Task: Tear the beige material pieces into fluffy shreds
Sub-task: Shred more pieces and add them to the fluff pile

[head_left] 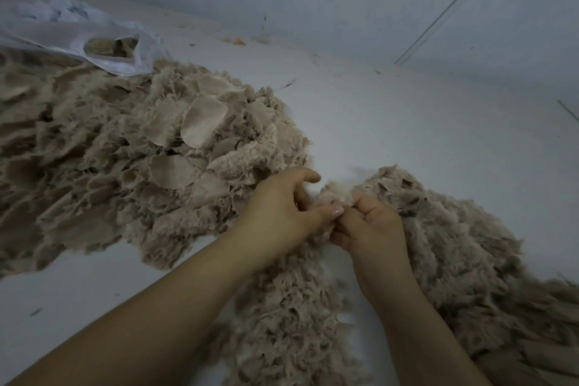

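Observation:
A large heap of beige material pieces [131, 147], some flat and rounded, some frayed, covers the left of the white surface. A second heap of fluffy beige shreds [454, 244] runs from the centre right down to the bottom edge. Between the heaps, my left hand [282, 213] and my right hand [372, 222] meet and both pinch one small beige piece [329, 197] with thumbs and fingertips. Most of that piece is hidden by my fingers.
A white plastic bag [94, 31] with some beige material inside lies at the back left. The white surface [407, 122] meets a pale wall at the back. Small scraps [238, 41] lie near the wall.

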`<state>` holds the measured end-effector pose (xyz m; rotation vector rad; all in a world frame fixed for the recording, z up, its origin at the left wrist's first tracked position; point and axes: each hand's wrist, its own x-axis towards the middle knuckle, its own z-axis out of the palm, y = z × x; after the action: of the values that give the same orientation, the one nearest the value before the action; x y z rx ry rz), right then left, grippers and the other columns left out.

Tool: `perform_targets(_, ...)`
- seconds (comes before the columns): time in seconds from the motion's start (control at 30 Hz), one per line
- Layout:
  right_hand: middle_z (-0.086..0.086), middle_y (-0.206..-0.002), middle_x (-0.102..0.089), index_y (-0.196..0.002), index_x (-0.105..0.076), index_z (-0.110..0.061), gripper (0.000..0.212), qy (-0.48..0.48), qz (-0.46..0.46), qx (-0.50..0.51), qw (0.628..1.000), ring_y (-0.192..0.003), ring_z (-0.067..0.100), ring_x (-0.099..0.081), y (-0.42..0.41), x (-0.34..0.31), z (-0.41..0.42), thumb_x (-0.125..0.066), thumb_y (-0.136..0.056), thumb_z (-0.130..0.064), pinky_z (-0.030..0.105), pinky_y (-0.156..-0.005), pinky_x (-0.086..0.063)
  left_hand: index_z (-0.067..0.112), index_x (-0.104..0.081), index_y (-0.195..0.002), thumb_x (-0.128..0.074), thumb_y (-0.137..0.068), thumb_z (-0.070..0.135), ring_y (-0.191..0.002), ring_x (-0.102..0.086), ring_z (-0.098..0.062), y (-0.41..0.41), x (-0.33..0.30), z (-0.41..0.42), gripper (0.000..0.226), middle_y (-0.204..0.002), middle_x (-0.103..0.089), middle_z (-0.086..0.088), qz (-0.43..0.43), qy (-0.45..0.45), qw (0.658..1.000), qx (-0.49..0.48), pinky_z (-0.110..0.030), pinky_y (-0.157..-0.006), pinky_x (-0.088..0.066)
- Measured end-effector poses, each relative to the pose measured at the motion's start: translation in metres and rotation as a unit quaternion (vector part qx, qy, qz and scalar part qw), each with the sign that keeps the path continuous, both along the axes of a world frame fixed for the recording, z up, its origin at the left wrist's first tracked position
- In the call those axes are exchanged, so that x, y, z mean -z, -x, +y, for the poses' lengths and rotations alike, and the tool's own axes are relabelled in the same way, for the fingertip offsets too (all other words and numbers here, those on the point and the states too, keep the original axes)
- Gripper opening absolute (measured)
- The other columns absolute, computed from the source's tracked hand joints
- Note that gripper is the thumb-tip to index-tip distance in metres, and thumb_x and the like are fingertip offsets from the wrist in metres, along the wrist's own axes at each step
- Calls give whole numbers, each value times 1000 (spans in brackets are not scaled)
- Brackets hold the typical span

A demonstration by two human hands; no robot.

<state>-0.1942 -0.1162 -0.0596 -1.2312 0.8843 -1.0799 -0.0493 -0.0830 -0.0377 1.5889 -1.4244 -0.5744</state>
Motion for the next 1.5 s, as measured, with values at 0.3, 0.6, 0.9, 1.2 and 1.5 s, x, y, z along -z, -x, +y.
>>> perform_targets(0.3, 18, -78, -73, -91, -75, -9, 29, -50, -19, -12, 999, -65, 25, -69, -2, 3, -1, -71, -90, -38, 33, -61, -57, 18, -59, -49, -63, -94, 13, -33, -35, -11, -11, -3, 1, 46, -41, -47, -3, 267, -37, 963, 10, -14, -37, -29)
perform_targets(0.6, 6, -76, -76, -97, -70, -7, 8, 9, 30, 86, 996, -61, 10, -67, 5, 2, -5, -66, -92, -2, 16, -58, -52, 8, -46, -109, -46, -101, 4, -66, -67, -23, -24, -23, -7, 8, -94, -72, -13, 514, 213, 829, -63, -30, -53, -53)
perform_targets(0.9, 0, -102, -75, -101, -69, -19, 19, 30, -34, 200, 979, -99, 11, -71, 2, 3, -11, -57, -100, -5, 20, -83, -54, 13, -66, -105, -56, -88, 10, -88, -59, -21, 21, 8, -48, 19, -100, -62, -5, -269, -9, 948, 168, -36, -76, -51)
perform_targets(1.2, 4, -133, -63, -134, -59, -7, 33, -23, -7, 153, 988, -119, 11, -62, 1, 10, -17, -42, -107, -16, 23, -97, -49, 7, -57, -98, -50, -89, 5, -83, -53, -26, 26, 6, -31, 12, -96, -51, -8, -418, 18, 889, 189, -37, -65, -40)
perform_targets(1.5, -17, -117, -62, -125, -62, -24, 24, 18, 134, 157, 978, -113, 5, -57, 2, 14, -12, -51, -104, -28, 17, -86, -43, 13, -50, -84, -54, -91, 0, -84, -49, -22, -6, 4, 2, 15, -90, -46, -1, -287, 21, 948, 135, -43, -74, -46)
